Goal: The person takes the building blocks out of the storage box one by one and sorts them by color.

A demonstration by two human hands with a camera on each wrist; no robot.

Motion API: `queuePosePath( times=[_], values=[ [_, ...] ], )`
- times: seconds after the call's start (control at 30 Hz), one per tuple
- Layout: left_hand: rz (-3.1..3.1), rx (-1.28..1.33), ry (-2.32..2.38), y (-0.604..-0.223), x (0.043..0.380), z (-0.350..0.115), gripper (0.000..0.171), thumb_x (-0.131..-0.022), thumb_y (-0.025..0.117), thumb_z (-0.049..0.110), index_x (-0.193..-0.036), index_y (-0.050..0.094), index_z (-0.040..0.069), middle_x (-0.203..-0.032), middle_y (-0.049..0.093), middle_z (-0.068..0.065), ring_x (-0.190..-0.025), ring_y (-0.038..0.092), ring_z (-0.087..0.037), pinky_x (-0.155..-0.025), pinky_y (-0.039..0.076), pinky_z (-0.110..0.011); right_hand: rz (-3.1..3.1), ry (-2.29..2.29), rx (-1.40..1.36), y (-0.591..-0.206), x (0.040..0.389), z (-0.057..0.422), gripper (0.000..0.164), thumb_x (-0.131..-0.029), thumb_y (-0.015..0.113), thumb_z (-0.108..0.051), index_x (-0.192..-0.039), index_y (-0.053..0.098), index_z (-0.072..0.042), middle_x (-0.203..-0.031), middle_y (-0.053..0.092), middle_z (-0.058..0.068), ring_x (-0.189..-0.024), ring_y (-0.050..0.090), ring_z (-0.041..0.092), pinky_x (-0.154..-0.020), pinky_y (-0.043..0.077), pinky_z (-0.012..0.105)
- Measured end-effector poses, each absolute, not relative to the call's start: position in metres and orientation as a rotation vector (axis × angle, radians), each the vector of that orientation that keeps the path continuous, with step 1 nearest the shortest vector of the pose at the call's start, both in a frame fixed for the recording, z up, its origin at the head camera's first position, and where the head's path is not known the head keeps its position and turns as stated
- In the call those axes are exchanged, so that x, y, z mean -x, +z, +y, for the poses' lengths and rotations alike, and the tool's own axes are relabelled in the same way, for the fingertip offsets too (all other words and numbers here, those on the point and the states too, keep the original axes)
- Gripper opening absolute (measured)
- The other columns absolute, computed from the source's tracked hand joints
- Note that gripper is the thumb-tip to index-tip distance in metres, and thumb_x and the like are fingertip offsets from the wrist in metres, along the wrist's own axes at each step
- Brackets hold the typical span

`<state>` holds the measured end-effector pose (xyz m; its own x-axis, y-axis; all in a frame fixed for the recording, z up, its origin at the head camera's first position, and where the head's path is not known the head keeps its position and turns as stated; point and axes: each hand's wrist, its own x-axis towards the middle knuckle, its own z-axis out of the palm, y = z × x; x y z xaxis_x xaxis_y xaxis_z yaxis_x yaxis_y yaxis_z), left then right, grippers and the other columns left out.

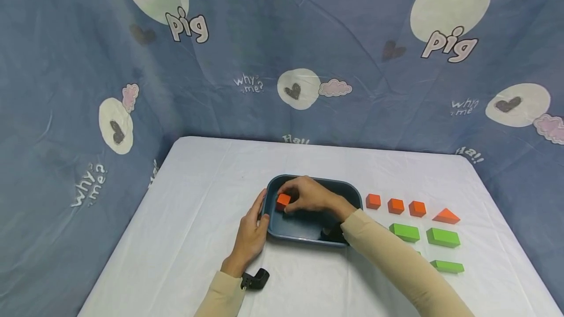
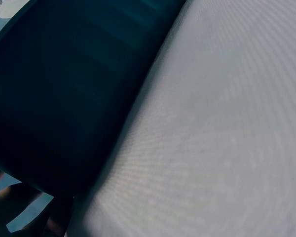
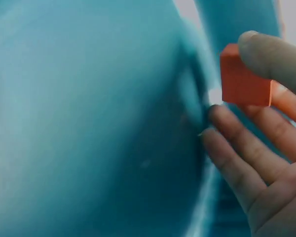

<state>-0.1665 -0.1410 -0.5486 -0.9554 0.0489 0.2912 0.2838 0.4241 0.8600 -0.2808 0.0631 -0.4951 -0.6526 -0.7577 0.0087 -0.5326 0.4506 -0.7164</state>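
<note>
A dark blue rectangular tray (image 1: 304,239) stands on the white table. Over its left part, my right hand (image 1: 310,194) pinches an orange-red cube block (image 1: 283,201) between thumb and fingers. The right wrist view shows the thumb (image 3: 269,57) on one face of this cube (image 3: 246,81), above the tray's inside; the other fingers spread below it. My left hand (image 1: 251,234) rests against the tray's left side, its fingers fairly straight along the outer wall. In the left wrist view the tray wall (image 2: 64,98) is large and dark, with fingers (image 2: 15,200) partly seen at the lower left.
Right of the tray lie several orange cubes (image 1: 395,206) in a row with an orange triangular block (image 1: 447,216). Green rectangular blocks (image 1: 442,237) lie nearer, one partly behind the right sleeve (image 1: 396,263). A patterned blue cloth (image 1: 246,121) hangs behind the table (image 1: 211,180).
</note>
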Motion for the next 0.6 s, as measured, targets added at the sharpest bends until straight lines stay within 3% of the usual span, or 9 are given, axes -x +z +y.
queuePosePath(
  times=[0.3,0.6],
  values=[
    [-2.437,0.319,-1.558,-0.550,0.167,-0.140,0.068,-0.095,0.053,-0.002,-0.160,0.035,0.010,-0.138,0.062,-0.015,-0.105,0.067,-0.026,-0.093,0.051,-0.051,2.279,-1.213,0.979,-0.477,0.283,0.081,0.042,-0.080,0.083,-0.004,-0.120,0.070,-0.002,-0.105,0.071,0.000,-0.088,0.070,0.014,-0.084,0.057,0.030],
    [-2.441,0.287,-1.579,-0.551,0.166,-0.139,0.069,-0.095,0.053,-0.003,-0.160,0.036,0.013,-0.140,0.061,-0.015,-0.111,0.065,-0.028,-0.096,0.050,-0.053,2.276,-1.343,0.903,-0.462,0.282,0.105,0.043,-0.082,0.080,-0.002,-0.124,0.071,-0.006,-0.107,0.073,0.005,-0.084,0.069,0.020,-0.083,0.058,0.034]
  ],
)
